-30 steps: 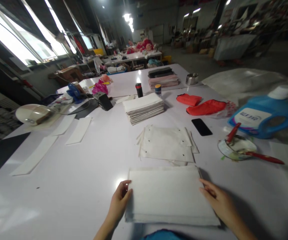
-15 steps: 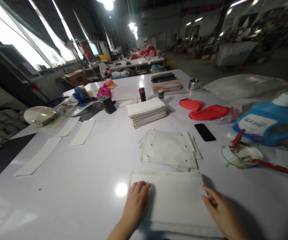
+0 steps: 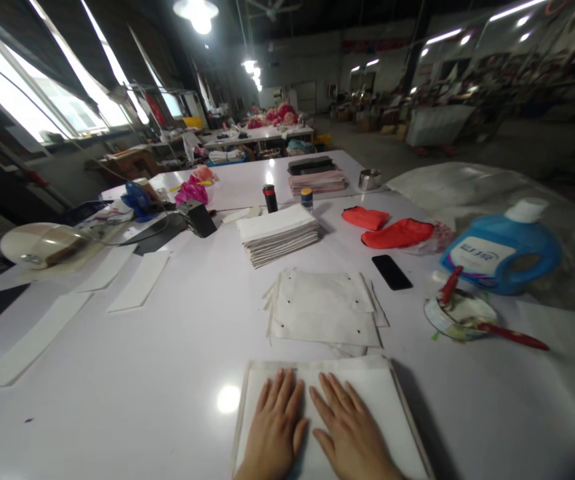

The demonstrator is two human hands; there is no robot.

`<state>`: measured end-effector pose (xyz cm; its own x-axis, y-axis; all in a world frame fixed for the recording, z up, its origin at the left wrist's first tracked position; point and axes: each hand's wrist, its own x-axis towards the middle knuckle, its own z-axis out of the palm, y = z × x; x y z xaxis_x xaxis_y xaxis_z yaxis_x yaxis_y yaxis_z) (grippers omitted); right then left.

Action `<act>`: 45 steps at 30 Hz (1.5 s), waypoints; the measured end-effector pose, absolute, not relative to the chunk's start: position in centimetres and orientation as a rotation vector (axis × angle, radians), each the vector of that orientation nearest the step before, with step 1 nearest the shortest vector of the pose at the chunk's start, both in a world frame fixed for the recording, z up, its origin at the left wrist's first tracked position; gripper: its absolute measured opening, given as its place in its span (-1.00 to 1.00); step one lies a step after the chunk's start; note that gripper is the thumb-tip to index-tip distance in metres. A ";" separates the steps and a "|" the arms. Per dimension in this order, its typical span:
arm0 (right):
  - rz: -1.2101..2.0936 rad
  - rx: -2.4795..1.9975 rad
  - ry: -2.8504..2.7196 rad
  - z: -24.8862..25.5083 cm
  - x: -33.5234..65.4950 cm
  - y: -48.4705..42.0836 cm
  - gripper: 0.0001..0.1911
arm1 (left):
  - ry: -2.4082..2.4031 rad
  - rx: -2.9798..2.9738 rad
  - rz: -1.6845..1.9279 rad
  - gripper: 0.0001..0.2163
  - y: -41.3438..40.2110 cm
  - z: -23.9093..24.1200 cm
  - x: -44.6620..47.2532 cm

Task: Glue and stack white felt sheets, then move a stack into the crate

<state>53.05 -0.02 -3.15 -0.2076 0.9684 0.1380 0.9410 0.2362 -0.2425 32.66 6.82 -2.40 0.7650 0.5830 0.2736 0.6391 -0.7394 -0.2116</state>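
The person's left hand (image 3: 274, 427) and right hand (image 3: 350, 420) are lying palm down on a white panel (image 3: 387, 403), which is resting at the near edge of the view on the glossy table (image 3: 142, 373). Both hands are pressing with fingers outstretched, grasping nothing. If they are bearing down unevenly or dragging sideways, the top layer could be creasing or sliding out of line with what is lying under it; uneven pressure would be the likely cause. The panel is looking flat and roughly rectangular, with a smooth white face and a greyer border showing along its far and side edges, its near end running out of view. Just beyond it, a loose pile of off-white pieces (image 3: 324, 307) is lying with dark spots showing on top and edges sticking out unevenly. To the right, a bowl (image 3: 434, 320) is holding pale paste and a red-handled brush (image 3: 514, 337); a bumped handle could be tipping paste onto the white pieces. Farther off, a black phone (image 3: 392, 272) is lying near a blue bottle (image 3: 537, 250), and a neat stack of folded white pieces (image 3: 280, 237) is sitting behind the loose pile. Beyond these, a pinkish stack (image 3: 317, 183) is resting beside a metal cup (image 3: 370, 179).
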 end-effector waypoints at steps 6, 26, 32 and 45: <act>0.211 -2.001 -2.110 -4.3 57.2 -1.1 -0.25 | -1.091 -2.664 -0.252 -0.38 7.6 -2.1 29.9; 0.507 -2.102 -1.317 -6.4 73.3 12.9 -0.57 | -2.242 -2.992 -0.506 -0.65 25.0 -0.6 33.4; 0.573 -2.300 -1.107 -9.9 75.9 20.2 -0.78 | -2.681 -2.578 -0.373 -0.71 33.6 -5.2 38.9; 0.857 -1.862 -0.841 -3.1 74.0 21.6 -0.66 | -3.039 -2.512 -0.685 -0.94 35.3 -2.8 40.3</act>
<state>73.97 21.58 -3.07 0.5301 0.8197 -0.2171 0.2018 -0.3706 -0.9066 40.28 35.34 -2.76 -0.0014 0.9173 -0.3981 0.6579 0.3007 0.6905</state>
